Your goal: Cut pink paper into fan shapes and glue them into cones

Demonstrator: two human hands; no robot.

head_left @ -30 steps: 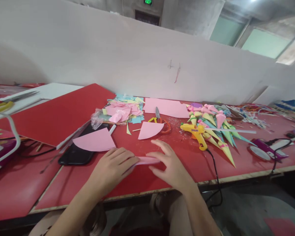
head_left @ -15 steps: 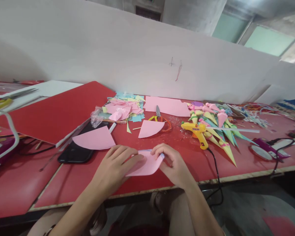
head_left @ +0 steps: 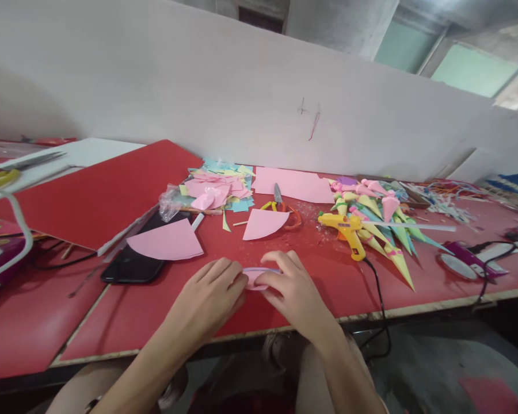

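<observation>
Pink paper (head_left: 251, 278) curled tighter | between left hand (head_left: 211, 293) and right hand (head_left: 300, 296)

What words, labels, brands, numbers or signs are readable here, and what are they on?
None can be read.
Yellow glue gun: small markings, too small to read.
Purple object at right: any print is too blurred.
Thin wall marks: no clear letter or number.
Held pink paper: no lettering visible.
</observation>
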